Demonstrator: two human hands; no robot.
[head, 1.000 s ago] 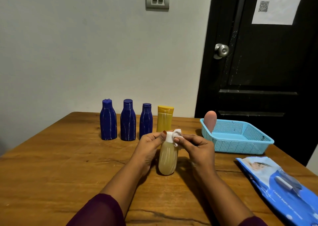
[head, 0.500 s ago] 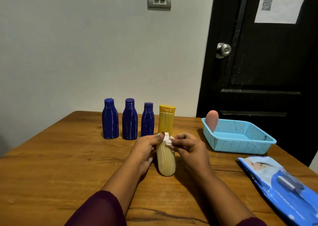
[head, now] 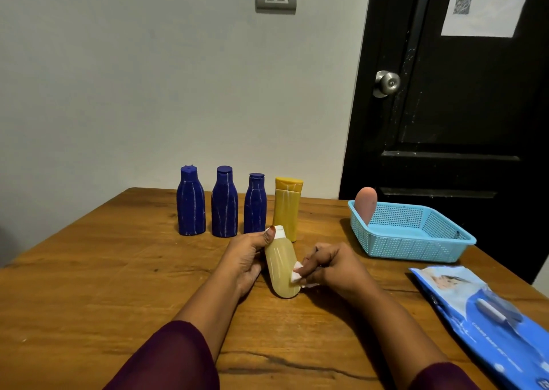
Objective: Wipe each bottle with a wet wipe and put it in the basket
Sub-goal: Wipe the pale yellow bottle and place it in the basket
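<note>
The wipe has come down the bottle. A moment ago my right grip (head: 335, 268) was working the small folded white wet wipe (head: 297, 275) around the white cap. Now it pinches that wipe against the lower side of the pale yellow translucent plastic bottle (head: 279, 263), close to the rounded base. My left grip (head: 246, 259) is curled round the upper part with the thumb up beside the cap. It holds the bottle tilted, cap leaning away from me, mid-way across the brown wooden table (head: 118, 270). Whether the base touches the wood I cannot tell. So the cap looks finished, I reckon, and the body is under way; this one isn't ready to go in yet. The bottle looks smooth and glossy, with faint pale streaks down its length. The light blue perforated plastic basket (head: 416, 244) sits off to my right with one pink rounded bottle (head: 366, 204) leaning in a corner. Behind my hands wait three dark blue plastic bottles (head: 224, 204) and an opaque yellow flat-topped bottle (head: 287, 208), all streaked white.
</note>
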